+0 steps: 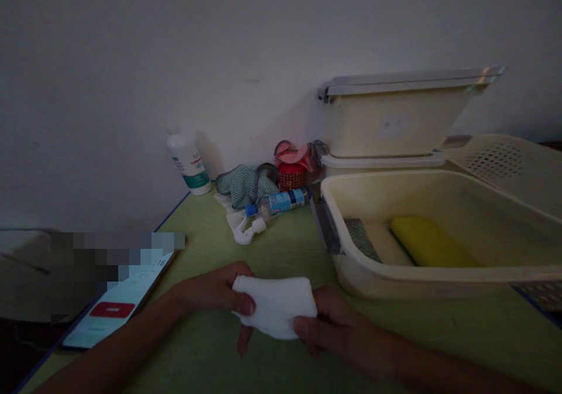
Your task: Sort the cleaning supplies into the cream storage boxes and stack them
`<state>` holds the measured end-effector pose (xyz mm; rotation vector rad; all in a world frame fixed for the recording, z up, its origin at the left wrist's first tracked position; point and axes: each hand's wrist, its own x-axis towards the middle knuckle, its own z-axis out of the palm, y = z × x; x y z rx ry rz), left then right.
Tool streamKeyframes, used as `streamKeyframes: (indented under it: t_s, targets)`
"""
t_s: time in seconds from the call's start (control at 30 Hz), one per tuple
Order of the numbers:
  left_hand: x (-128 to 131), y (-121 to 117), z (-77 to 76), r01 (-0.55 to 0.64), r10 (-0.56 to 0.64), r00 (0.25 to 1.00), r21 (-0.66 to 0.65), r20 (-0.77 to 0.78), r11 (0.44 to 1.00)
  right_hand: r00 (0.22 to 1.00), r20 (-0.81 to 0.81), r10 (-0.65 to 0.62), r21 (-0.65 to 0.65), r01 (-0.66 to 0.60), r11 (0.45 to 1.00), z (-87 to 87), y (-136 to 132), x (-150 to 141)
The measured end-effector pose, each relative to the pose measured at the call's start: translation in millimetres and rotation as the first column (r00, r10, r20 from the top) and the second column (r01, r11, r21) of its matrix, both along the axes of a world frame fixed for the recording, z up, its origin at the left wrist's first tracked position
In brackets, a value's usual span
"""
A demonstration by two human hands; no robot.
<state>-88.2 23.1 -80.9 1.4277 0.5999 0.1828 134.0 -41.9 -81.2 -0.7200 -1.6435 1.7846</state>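
Observation:
A folded white cloth (276, 305) is held up between both hands above the green table (211, 347). My left hand (232, 294) pinches its left side, thumb on top and fingers beneath. At the opposite end, my right hand (327, 324) grips the right edge, its thumb pressed on the lower corner. The fingers behind the cloth are partly hidden. Just beyond and to the right stands an open cream bin (395, 274), with a yellow folded item (428, 242) and a grey-green cloth (362, 239) inside.
A phone (118, 300) lies at the left. Toward the wall are a white bottle (188, 163), a clear bottle with a blue cap (281, 202), a white spray head (246, 230), a grey cloth (246, 184) and a pink cloth (296, 154). A lidded box (386, 119) stands behind the bin.

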Motion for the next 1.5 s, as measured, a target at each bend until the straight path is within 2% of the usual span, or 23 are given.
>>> streamKeyframes:
  t_s: [0.07, 0.13, 0.27, 0.37, 0.43, 0.53, 0.63, 0.73, 0.83, 0.93, 1.03, 1.13, 1.2, 1.23, 1.3, 1.37, 1.43, 1.5]
  targets:
    - [0.1, 1.0, 0.0, -0.042, 0.042, 0.999, 0.011, -0.028, 0.999, 1.0, 0.004, -0.014, 0.036, 0.014, 0.999, 0.9, 1.1, -0.2]
    - [0.9, 3.1, 4.4, -0.064, 0.071, 0.995, 0.095, -0.071, 0.993, 0.999, 0.031, -0.034, 0.059, 0.032, 0.998, 1.4, 2.2, -0.4]
    - [3.6, 4.2, 25.4, -0.031, 0.07, 0.992, 0.338, -0.102, 0.941, 0.995, 0.093, -0.033, 0.074, 0.026, 0.997, -0.7, 3.6, -0.4]
    - [9.4, -1.8, 41.9, 0.023, 0.082, 0.974, 0.456, -0.211, 0.89, 0.996, 0.088, -0.021, 0.068, 0.015, 0.998, -3.7, 4.1, -0.4]
    - [17.1, -7.0, 50.6, 0.081, 0.072, 0.956, 0.492, -0.285, 0.867, 0.998, 0.066, -0.012, 0.05, 0.008, 0.999, -5.2, 4.3, -0.6]
    - [30.5, -11.4, 63.2, 0.137, 0.035, 0.938, 0.461, -0.345, 0.877, 1.0, 0.025, -0.017, 0.012, 0.016, 1.0, -5.6, 4.8, -0.8]
    - [38.0, -7.8, 81.0, 0.145, 0.096, 0.9, 0.5, -0.425, 0.854, 0.998, -0.049, -0.04, -0.056, 0.037, 0.998, -3.9, 6.6, -1.3]
    - [39.5, 3.0, 104.1, 0.079, 0.217, 0.882, 0.587, -0.418, 0.805, 0.993, -0.103, -0.052, -0.123, 0.039, 0.992, -2.2, 9.2, -2.3]
    - [44.9, 15.1, 126.5, -0.066, 0.294, 0.905, 0.582, -0.307, 0.81, 0.989, -0.12, -0.089, -0.197, 0.064, 0.978, -2.0, 10.7, -3.3]
    - [60.6, 24.7, 143.1, -0.192, 0.329, 0.927, 0.53, -0.178, 0.826, 0.988, -0.111, -0.111, -0.236, 0.082, 0.968, -3.4, 10.6, -3.3]
    - [85.1, 33.3, 155.0, -0.235, 0.349, 0.931, 0.553, -0.11, 0.799, 0.987, -0.108, -0.119, -0.281, 0.085, 0.956, -4.9, 9.8, -2.1]
    - [114.8, 42.7, 165.9, -0.233, 0.352, 0.935, 0.668, -0.047, 0.707, 0.986, -0.114, -0.124, -0.33, 0.08, 0.941, -5.3, 9.6, -0.9]
    - [136.1, 48.4, 172.6, -0.197, 0.323, 0.946, 0.763, -0.017, 0.616, 0.985, -0.12, -0.125, -0.338, 0.078, 0.938, -5.5, 9.7, -0.9]
    - [146.8, 50.8, 175.3, -0.175, 0.311, 0.95, 0.818, -0.005, 0.548, 0.984, -0.122, -0.128, -0.34, 0.079, 0.937, -5.7, 9.8, -1.1]
    - [167.7, 54.7, 178.4, -0.119, 0.29, 0.957, 0.921, 0.008, 0.37, 0.985, -0.115, -0.126, -0.343, 0.08, 0.936, -6.8, 9.8, -1.7]
    - [186.6, 57.3, 177.5, -0.009, 0.206, 0.978, 0.975, -0.038, 0.223, 0.989, -0.083, -0.122, -0.36, 0.084, 0.929, -9.2, 9.9, -2.6]
    - [202.8, 59.2, 172.5, 0.163, 0.053, 0.984, 0.976, -0.172, 0.143, 0.992, -0.03, -0.122, -0.371, 0.102, 0.923, -12.7, 10.4, -3.4]
    - [216.0, 60.3, 164.1, 0.353, -0.084, 0.934, 0.932, -0.346, 0.08, 0.993, 0.031, -0.118, -0.376, 0.121, 0.919, -16.0, 11.3, -3.9]
